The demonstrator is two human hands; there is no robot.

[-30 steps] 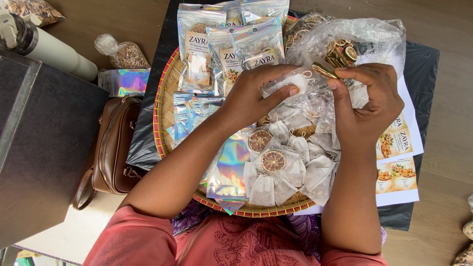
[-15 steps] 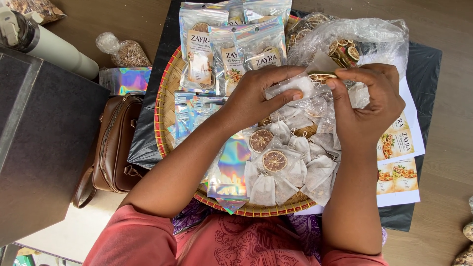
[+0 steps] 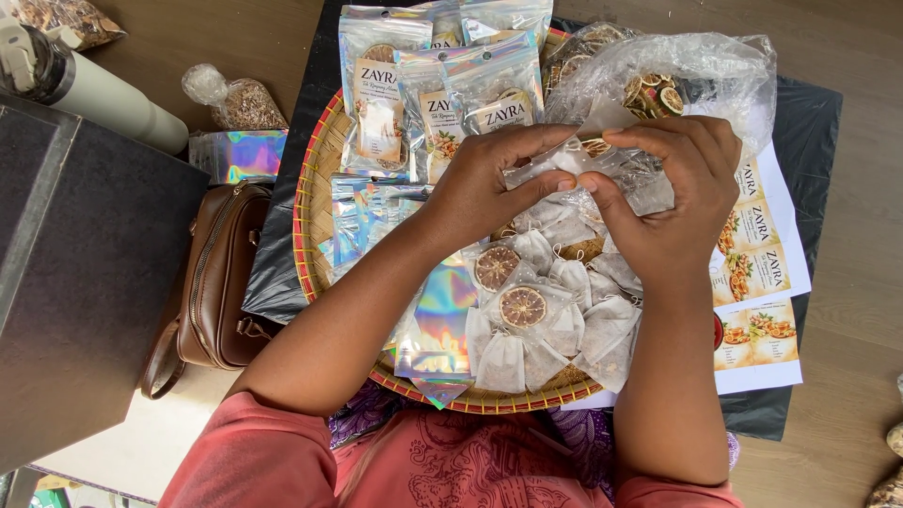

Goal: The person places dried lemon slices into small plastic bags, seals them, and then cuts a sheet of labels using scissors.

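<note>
My left hand [image 3: 494,183] and my right hand [image 3: 673,193] meet over a round woven tray [image 3: 315,179]. Together they pinch a small white mesh pouch [image 3: 572,155] with a dried citrus slice showing in it. Below the hands lies a heap of similar mesh pouches [image 3: 555,325], some with dried citrus slices [image 3: 522,306] visible inside. Shiny printed packets [image 3: 442,85] stand at the tray's far side. Flat holographic packets [image 3: 437,315] lie on the tray's left part. A crumpled clear plastic bag of dried slices [image 3: 677,71] sits just beyond my right hand.
A black sheet [image 3: 809,122] lies under the tray on a wooden surface. Printed label sheets [image 3: 762,310] lie at the right. A brown handbag [image 3: 221,277], a dark box [image 3: 80,282], a pale bottle [image 3: 103,94] and a small bag of bits [image 3: 240,103] are at the left.
Both hands have shifted slightly toward the far side of the tray and closed in on the mesh pouch; the citrus slice now sits between the fingertips.
</note>
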